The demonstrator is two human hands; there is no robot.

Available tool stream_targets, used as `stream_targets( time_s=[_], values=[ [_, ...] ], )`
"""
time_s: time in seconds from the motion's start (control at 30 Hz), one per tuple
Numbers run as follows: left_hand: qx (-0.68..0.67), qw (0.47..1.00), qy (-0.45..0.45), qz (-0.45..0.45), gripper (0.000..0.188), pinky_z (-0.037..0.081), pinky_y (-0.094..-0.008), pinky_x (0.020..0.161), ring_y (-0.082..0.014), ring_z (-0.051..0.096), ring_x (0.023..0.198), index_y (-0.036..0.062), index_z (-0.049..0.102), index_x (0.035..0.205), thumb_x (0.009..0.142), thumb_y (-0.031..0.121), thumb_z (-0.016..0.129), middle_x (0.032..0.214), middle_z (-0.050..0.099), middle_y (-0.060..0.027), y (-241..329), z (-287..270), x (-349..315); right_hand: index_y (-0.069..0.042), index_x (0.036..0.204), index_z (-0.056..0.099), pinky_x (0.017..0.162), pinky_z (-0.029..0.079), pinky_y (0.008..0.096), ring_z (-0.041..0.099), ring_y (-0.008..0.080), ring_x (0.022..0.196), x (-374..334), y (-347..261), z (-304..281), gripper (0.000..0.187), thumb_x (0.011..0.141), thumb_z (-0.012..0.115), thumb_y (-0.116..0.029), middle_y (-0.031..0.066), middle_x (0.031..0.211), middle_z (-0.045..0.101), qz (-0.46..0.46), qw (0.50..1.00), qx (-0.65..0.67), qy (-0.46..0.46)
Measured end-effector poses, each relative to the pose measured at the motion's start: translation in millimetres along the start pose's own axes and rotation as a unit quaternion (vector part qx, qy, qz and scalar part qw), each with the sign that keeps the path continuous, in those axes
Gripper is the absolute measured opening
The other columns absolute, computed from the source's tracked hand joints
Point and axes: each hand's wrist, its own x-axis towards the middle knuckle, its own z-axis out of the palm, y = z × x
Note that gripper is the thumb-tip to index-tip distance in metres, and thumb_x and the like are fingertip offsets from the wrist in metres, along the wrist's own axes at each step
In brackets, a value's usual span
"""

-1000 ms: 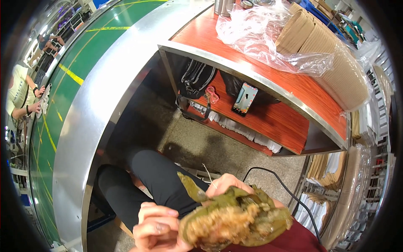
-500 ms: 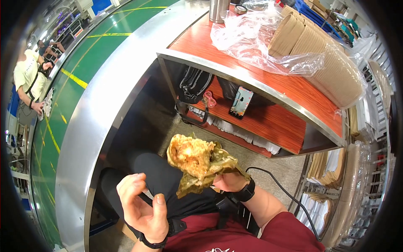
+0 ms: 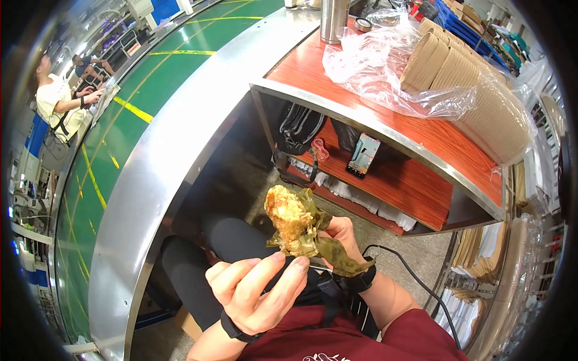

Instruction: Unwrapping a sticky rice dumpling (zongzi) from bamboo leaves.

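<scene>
A sticky rice dumpling (image 3: 288, 210), yellowish and bitten into, sticks out of its dark green leaf wrapper (image 3: 344, 257) in front of me. My right hand (image 3: 341, 231) is closed around the wrapped end, the leaf covering part of its fingers. Just below the dumpling, my left hand (image 3: 256, 295) is raised with thumb and fingers bent and apart. Its fingertips come up close to the lower edge of the dumpling; whether they touch it I cannot tell. Nothing shows in that hand.
A red-brown bench (image 3: 295, 66) carries a steel flask (image 3: 333, 21) and paper trays (image 3: 475, 96) in plastic. On its lower shelf stands a lit phone (image 3: 363, 155) beside a black bag (image 3: 299, 127). A black cable (image 3: 415, 280) runs along the right. A co-worker (image 3: 59, 103) sits far left.
My left hand has moved right and up to the dumpling. The right hand has turned the dumpling, and its leaf now hangs toward the right wrist. The whole view has shifted slightly.
</scene>
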Motion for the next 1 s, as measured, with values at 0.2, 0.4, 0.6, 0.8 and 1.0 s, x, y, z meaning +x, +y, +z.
stream_targets(
  time_s=[0.2,0.4,0.6,0.8,1.0],
  values=[
    [0.043,0.999,0.009,0.018,0.037,0.033,-0.0319,0.065,-0.0180,0.047,0.077,0.0159,0.066,0.087,0.053,0.008,0.076,0.091,0.054,-0.0001,-0.6,4.9,-2.8,0.003,0.102,0.060,0.070,0.045,0.0196,0.054,0.0047,0.080,2.5,-4.8,0.8,0.021,0.084,0.059,-0.005,0.0007,0.094,0.061,-0.029,0.998,-0.050,-0.022],
    [0.060,0.998,0.001,0.024,0.036,0.031,-0.0321,0.066,-0.0159,0.047,0.074,0.0161,0.066,0.087,0.053,0.007,0.074,0.089,0.055,0.0027,2.2,3.2,-9.0,0.004,0.102,0.060,0.071,0.045,0.0196,0.054,0.0051,0.081,2.3,-7.2,6.1,0.020,0.084,0.058,-0.004,0.0013,0.093,0.061,-0.012,0.999,-0.050,0.000],
    [0.046,0.998,-0.043,0.017,0.034,0.030,-0.0305,0.069,-0.0126,0.048,0.072,0.0160,0.065,0.086,0.055,0.007,0.072,0.085,0.058,0.0053,4.2,-1.9,-11.9,0.004,0.103,0.059,0.071,0.046,0.0200,0.054,0.0053,0.081,1.5,-2.4,6.8,0.021,0.084,0.057,-0.003,0.0019,0.094,0.061,0.010,0.998,-0.053,0.018],
    [0.001,0.998,-0.059,0.022,0.031,0.029,-0.0280,0.072,-0.0107,0.048,0.071,0.0151,0.063,0.085,0.056,0.012,0.072,0.082,0.061,0.0069,11.7,4.4,-17.4,0.004,0.103,0.059,0.070,0.046,0.0207,0.054,0.0053,0.079,-1.0,2.3,8.7,0.020,0.085,0.055,-0.003,0.0024,0.091,0.062,0.035,0.998,-0.009,0.050],
    [-0.008,0.999,-0.036,0.033,0.024,0.027,-0.0237,0.068,-0.0060,0.049,0.072,0.0138,0.065,0.085,0.062,0.013,0.060,0.080,0.061,0.0074,15.1,10.1,-19.0,0.004,0.100,0.059,0.065,0.047,0.0207,0.055,0.0051,0.075,-4.0,2.4,12.7,0.019,0.087,0.054,-0.008,0.0034,0.087,0.063,0.021,0.997,0.011,0.071]
  ],
)
